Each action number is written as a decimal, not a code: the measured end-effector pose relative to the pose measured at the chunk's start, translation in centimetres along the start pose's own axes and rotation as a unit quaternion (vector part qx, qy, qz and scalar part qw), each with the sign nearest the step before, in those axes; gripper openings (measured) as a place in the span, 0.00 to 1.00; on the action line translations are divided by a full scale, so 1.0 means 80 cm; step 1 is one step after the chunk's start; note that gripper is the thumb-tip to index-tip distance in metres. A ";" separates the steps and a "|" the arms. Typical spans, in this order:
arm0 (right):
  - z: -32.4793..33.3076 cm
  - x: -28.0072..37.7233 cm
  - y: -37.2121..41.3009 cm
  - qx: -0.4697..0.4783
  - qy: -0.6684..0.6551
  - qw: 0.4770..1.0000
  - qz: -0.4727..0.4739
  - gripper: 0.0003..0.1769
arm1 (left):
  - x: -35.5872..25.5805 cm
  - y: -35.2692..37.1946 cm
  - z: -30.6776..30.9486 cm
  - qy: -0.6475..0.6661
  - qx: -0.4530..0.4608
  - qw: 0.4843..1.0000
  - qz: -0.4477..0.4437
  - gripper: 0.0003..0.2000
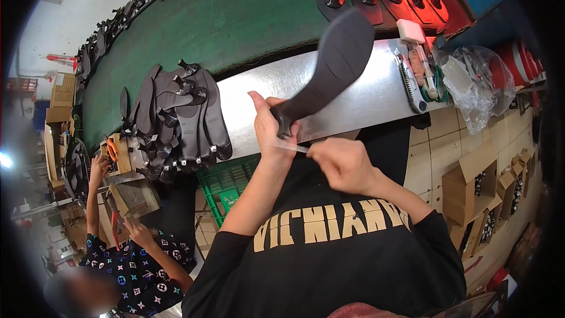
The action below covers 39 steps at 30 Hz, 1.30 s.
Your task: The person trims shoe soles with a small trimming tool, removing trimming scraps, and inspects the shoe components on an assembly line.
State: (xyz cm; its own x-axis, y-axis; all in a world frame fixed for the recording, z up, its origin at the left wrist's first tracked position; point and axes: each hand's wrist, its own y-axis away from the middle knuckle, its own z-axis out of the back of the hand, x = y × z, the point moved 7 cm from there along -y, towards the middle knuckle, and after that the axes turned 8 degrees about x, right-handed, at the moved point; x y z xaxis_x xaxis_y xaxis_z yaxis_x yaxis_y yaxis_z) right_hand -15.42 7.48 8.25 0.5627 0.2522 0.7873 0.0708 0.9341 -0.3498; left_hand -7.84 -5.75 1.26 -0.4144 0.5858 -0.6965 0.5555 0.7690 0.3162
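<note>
A black sandal sole (338, 62) is raised over the metal worktop, its broad end pointing up and away from me. My left hand (272, 126) is closed around its narrow lower end, thumb sticking up. Close by, my right hand (344, 165) is closed with fingers pinched on a thin clear strip (289, 146), which runs across to my left wrist. On the worktop to the left lies a pile of black sandal soles (182, 115) with straps and shiny buckles.
Beyond the metal worktop (247, 85) runs a green belt (206, 17) carrying more soles, some under red light. Brushes (410, 82) and a plastic bag (474, 82) sit at the right. Cardboard boxes (469, 185) stand on the floor. A co-worker (138, 271) works at the left.
</note>
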 end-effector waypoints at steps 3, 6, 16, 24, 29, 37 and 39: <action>-0.001 -0.002 -0.001 -0.030 -0.026 0.999 -0.019 0.03 | 0.021 -0.006 -0.001 0.150 0.012 0.982 0.118 0.29; 0.015 -0.038 -0.002 -0.048 0.042 0.992 -0.107 0.03 | 0.036 0.004 -0.016 0.189 -0.035 0.965 0.178 0.28; -0.011 0.006 -0.010 -0.042 -0.017 0.998 0.043 0.02 | -0.055 -0.025 0.021 0.206 0.009 0.978 0.003 0.18; 0.155 -0.120 0.023 -0.249 0.145 0.942 -0.173 0.20 | -0.340 0.053 0.242 -0.160 -0.080 0.937 -0.299 0.16; 0.178 -0.162 0.043 -0.204 0.292 0.904 -0.237 0.22 | -0.360 0.121 0.221 -0.587 -0.357 0.635 -0.353 0.24; 0.180 -0.181 0.035 -0.187 0.308 0.902 -0.236 0.17 | -0.147 -0.098 -0.088 -0.549 0.028 0.780 -0.300 0.20; 0.178 -0.180 0.036 -0.189 0.321 0.900 -0.227 0.16 | -0.071 -0.189 -0.125 -0.567 0.067 0.792 -0.217 0.27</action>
State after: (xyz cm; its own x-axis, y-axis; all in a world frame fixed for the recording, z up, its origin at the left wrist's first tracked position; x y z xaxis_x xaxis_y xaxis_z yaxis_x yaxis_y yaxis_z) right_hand -35.09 10.13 3.12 0.7561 -0.4451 0.4798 0.6202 0.7213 -0.3083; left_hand -21.12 -18.19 6.91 0.2843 -0.3909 -0.8754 0.6414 0.7562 -0.1294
